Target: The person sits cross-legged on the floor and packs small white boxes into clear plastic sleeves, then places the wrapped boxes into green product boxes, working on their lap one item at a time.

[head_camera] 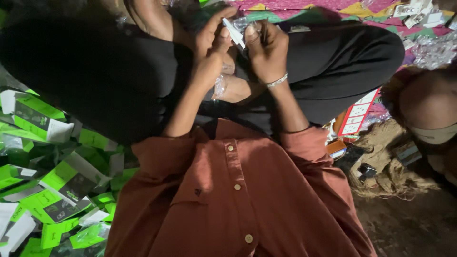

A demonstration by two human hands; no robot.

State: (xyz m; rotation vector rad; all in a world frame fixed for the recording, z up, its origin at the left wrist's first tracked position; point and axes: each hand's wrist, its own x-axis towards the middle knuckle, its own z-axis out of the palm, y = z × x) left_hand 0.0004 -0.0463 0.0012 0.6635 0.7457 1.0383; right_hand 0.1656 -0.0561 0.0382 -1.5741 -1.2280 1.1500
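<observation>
left hand (212,40) and right hand (266,47) together, pinching small white plastic part (234,32) in clear crinkled wrapper (247,24) | raised over lap for close sight | green-and-white flat cardboard boxes (52,181) heaped near left

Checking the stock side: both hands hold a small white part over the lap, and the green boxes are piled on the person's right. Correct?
Not quite. The head view shows the green boxes piled on the person's left. The left hand and right hand do hold the white part over the lap.

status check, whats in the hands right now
Left hand and right hand both pinching small white part with clear wrap. Nothing blocking.
</observation>
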